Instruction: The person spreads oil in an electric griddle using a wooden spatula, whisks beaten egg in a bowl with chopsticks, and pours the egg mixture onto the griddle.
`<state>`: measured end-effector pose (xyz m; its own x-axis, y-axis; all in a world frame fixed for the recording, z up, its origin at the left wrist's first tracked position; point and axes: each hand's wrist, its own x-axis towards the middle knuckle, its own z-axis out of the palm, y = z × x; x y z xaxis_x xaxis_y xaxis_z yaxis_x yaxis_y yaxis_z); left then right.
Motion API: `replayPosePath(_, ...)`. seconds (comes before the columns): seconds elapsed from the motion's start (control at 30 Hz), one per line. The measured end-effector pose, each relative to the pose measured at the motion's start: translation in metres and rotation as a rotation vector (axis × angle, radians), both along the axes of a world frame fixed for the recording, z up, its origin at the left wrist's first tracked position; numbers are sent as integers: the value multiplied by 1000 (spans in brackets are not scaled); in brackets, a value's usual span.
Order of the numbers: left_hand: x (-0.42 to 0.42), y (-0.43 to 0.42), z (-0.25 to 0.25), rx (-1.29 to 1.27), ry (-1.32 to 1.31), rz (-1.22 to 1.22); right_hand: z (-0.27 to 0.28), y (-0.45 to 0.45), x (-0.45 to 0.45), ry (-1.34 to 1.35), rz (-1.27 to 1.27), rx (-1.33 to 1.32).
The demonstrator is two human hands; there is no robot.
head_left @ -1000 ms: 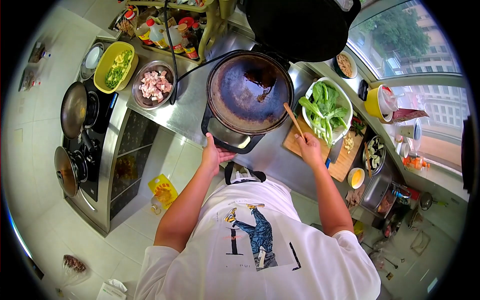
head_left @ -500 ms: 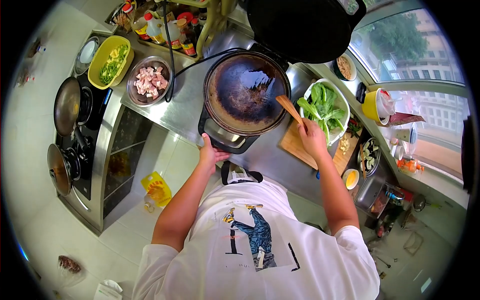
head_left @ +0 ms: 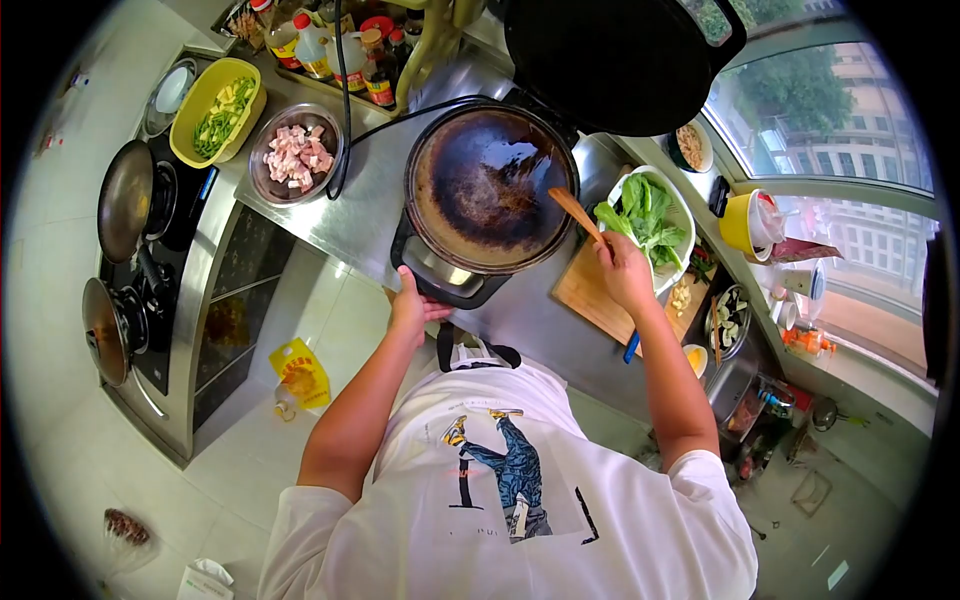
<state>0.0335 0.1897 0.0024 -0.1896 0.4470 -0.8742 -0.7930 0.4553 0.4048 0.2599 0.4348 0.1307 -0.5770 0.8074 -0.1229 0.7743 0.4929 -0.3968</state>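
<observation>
A round dark electric pan (head_left: 490, 190) stands on the steel counter, with a shiny dark liquid on its browned surface. My left hand (head_left: 412, 308) is at the pan's front handle, thumb apart from the fingers, touching its left corner. My right hand (head_left: 622, 268) is closed round a wooden spatula (head_left: 574, 212), whose blade is over the pan's right rim. Beside that hand, a white basket (head_left: 683, 205) holds leafy greens (head_left: 645, 218). Under the forearm lies a wooden cutting board (head_left: 590, 295) with chopped garlic (head_left: 681, 297). The pan's black lid (head_left: 610, 60) is raised behind it.
A steel bowl of cut meat (head_left: 297, 158) and a yellow basin of green vegetables (head_left: 222, 115) are on the left. Two lidded pans (head_left: 127, 200) sit on the stove. Sauce bottles (head_left: 345, 60) are at the back; a blue handle (head_left: 631, 347) shows by the board.
The right hand with the spatula has moved up and left, and the blade has come over the pan's rim. My left hand remains at the handle. The view has shifted slightly.
</observation>
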Motion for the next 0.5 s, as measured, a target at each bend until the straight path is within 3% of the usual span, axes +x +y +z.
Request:
replayPosePath(0.1, -4, 1, 3, -8, 12, -7, 16, 8, -5, 51, -131, -70)
replayPosePath(0.27, -8, 2, 7, -24, 25, 6, 55, 67, -14, 242, -199, 191)
replayPosePath(0.5, -10, 1, 5, -7, 74, -12, 102, 121, -41, 377, -78, 303)
